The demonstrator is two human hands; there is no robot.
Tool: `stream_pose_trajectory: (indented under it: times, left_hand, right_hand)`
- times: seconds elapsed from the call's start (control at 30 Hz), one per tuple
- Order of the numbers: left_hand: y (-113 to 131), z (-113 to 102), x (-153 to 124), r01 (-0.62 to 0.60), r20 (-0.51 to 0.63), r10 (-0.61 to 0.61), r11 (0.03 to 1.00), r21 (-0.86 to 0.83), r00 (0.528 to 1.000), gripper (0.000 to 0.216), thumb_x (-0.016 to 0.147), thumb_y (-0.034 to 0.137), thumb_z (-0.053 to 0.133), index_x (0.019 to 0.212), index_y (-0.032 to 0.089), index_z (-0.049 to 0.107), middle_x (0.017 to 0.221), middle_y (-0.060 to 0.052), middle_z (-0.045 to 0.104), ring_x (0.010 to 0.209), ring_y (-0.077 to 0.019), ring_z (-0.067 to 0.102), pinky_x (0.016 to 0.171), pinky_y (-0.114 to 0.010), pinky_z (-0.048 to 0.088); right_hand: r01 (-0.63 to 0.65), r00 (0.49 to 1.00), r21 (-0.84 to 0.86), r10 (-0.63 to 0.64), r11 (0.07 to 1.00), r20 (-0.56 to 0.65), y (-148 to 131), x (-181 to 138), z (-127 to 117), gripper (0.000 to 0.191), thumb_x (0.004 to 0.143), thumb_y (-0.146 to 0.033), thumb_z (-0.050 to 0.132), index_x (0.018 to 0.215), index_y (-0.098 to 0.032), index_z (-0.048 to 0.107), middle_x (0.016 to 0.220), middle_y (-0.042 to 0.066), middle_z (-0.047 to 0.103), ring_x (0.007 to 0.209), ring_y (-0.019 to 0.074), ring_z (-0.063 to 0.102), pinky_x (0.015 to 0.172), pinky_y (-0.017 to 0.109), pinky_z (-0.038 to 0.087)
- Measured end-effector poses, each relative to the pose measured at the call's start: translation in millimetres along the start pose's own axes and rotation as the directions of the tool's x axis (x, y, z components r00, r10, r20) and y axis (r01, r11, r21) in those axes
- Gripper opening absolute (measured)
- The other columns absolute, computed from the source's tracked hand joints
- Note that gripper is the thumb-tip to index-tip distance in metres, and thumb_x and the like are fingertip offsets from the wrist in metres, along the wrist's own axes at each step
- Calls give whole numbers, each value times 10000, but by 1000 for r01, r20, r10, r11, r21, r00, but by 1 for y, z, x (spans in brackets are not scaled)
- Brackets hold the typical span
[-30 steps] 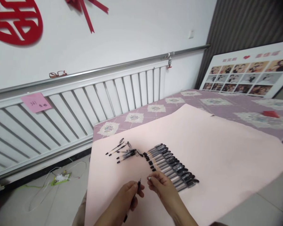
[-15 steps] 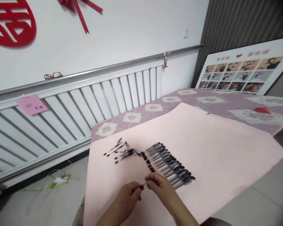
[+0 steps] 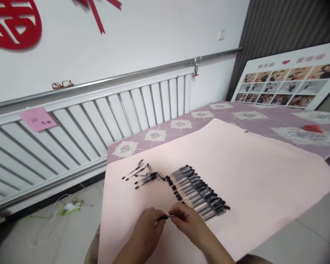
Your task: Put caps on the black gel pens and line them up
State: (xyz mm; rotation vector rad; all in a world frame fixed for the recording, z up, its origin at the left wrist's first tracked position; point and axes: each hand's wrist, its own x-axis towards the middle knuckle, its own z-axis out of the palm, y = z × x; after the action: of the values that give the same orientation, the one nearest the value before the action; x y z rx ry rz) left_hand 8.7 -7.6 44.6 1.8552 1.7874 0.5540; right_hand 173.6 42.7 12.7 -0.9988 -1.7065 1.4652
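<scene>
Over the near part of the pink sheet [image 3: 253,172], my left hand [image 3: 148,229] pinches a short black pen part [image 3: 162,217]. The fingertips of my right hand [image 3: 188,222] are closed on a small silvery pen tip [image 3: 170,216], which meets the end of the black part. Most of both pieces is hidden by the fingers. Just beyond my right hand lies a slanting row of capped clear gel pens [image 3: 199,194], side by side. To its left is a loose group of pen parts [image 3: 147,178], with black caps, slim refills and several barrels.
Purple patterned cloth [image 3: 178,128] covers the table beyond the sheet. A white radiator [image 3: 143,110] runs along the left, with glasses [image 3: 62,84] on its pipe. A photo board [image 3: 284,79] leans at the back right. A power strip [image 3: 71,208] lies on the floor.
My hands have come closer together, and the black part in my left hand has turned nearer to level. The pens lie as before; the view has shifted slightly.
</scene>
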Motion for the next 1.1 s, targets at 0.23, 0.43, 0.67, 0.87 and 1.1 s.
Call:
stream_pose_trajectory:
  times: [0.23,0.43,0.67,0.87,1.1]
  left_hand:
    - [6,-3,-2,-23,-6,24,989,147,1000,230,804,166,469,917,261,645,852,-11,618,846,-172,514,783,-289,392]
    - [7,-6,0,-15,0,15,985,174,1000,226,812,159,475,918,268,643,857,-7,612,858,-168,510,791,-285,391]
    - [11,-8,-1,-31,-21,36,977,213,999,221,812,156,497,929,277,640,857,-4,608,858,-169,509,789,-287,393]
    - [12,-9,1,-16,-36,26,970,244,999,214,816,166,499,939,273,638,867,-8,605,876,-175,506,783,-281,398]
    - [13,-8,0,-42,-31,51,971,235,998,228,829,170,479,974,270,624,870,-16,603,863,-179,507,787,-292,401]
  right_hand:
    - [75,997,-125,-78,989,-18,-2,1,2,93,721,-147,516,738,-211,581,704,-30,529,675,123,508,614,218,392]
    - [46,999,-112,-48,993,-15,1,3,1,56,739,-180,532,765,-215,567,677,-42,515,651,117,495,595,217,386]
    - [50,998,-194,-57,980,-30,-2,1,-1,39,749,-219,547,727,-217,579,665,-36,535,642,123,505,584,221,386]
    - [121,991,-201,-130,972,-34,-4,1,0,73,736,-159,525,743,-221,565,726,-29,539,699,127,522,642,228,404]
    - [123,990,-211,-136,970,-46,-10,1,-2,81,733,-155,514,739,-225,554,739,-25,537,711,133,520,655,237,408]
